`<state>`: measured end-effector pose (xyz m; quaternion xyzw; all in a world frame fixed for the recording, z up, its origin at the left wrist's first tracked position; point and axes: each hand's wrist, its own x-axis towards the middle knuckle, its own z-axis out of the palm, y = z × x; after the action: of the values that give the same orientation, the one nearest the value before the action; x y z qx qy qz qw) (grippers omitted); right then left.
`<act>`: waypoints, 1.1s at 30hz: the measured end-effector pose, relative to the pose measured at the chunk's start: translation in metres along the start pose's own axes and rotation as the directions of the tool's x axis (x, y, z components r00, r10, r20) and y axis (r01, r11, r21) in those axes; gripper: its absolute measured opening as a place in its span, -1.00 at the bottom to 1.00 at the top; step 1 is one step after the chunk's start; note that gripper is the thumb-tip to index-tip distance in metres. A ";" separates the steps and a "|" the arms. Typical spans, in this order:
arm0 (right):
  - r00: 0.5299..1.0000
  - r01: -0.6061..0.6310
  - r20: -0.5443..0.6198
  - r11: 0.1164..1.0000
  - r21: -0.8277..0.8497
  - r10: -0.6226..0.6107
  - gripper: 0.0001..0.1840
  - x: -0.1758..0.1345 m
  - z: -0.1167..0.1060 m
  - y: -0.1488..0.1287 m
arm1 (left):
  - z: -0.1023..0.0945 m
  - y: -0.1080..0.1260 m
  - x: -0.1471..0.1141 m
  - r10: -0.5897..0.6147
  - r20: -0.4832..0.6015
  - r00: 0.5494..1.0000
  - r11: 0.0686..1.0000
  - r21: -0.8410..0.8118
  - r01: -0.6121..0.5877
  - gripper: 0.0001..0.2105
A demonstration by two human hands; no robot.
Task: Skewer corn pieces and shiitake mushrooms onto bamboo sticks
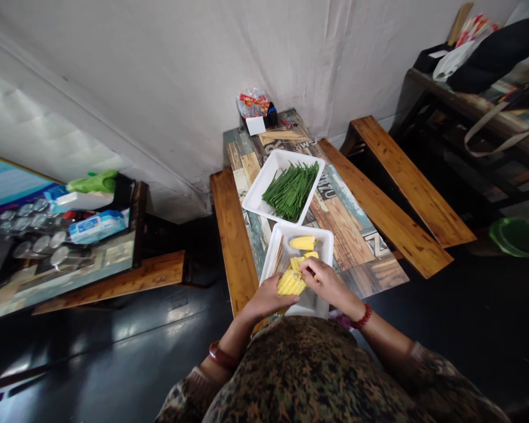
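My left hand (pixel 268 298) is wrapped around a yellow corn cob piece (pixel 291 283), held over the near white tray (pixel 268 251). Close against the end of that cob, my right hand (pixel 325 281) has its fingers pinched together; what is between them is too small to make out. More corn pieces (pixel 302 242) lie in the near tray beyond my hands. Thin wooden skewers (pixel 277 258) rest along its left side. Just behind stands a second white tray (pixel 258 191) with a pile of long green stalks (pixel 291 191).
The trays stand on a patterned wooden table (pixel 348 235), with a bench (pixel 233 235) on its left and another bench (pixel 388 211) on its right. A box with packets (pixel 254 106) sits at the wall end. A green basin (pixel 518 237) is at far right.
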<state>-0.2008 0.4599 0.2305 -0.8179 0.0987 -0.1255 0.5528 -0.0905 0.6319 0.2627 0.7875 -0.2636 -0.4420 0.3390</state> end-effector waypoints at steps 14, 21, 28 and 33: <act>0.987 -0.104 -0.094 0.971 0.215 0.127 -0.69 -0.007 0.010 0.016 | 0.014 -0.004 0.006 0.062 -0.065 0.996 0.640 -0.763 -0.089 -0.30; 0.981 -0.187 0.049 0.843 0.505 0.188 -0.24 -0.020 0.032 -0.005 | 0.027 0.005 0.014 0.161 -0.113 0.980 0.630 -0.753 -0.190 -0.31; 0.977 -0.177 -0.051 0.916 0.361 0.209 -0.32 -0.019 0.018 -0.005 | 0.008 0.003 0.008 0.175 -0.214 0.961 0.850 -0.460 -0.257 -0.40; 0.981 -0.143 -0.095 0.965 0.222 0.167 -0.36 -0.023 0.008 -0.011 | -0.004 0.008 0.003 0.178 -0.241 0.954 0.910 -0.328 -0.253 -0.50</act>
<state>-0.2204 0.4775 0.2358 -0.7350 0.1795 -0.1379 0.6392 -0.0872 0.6259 0.2692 0.7205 -0.2287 -0.3582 0.5480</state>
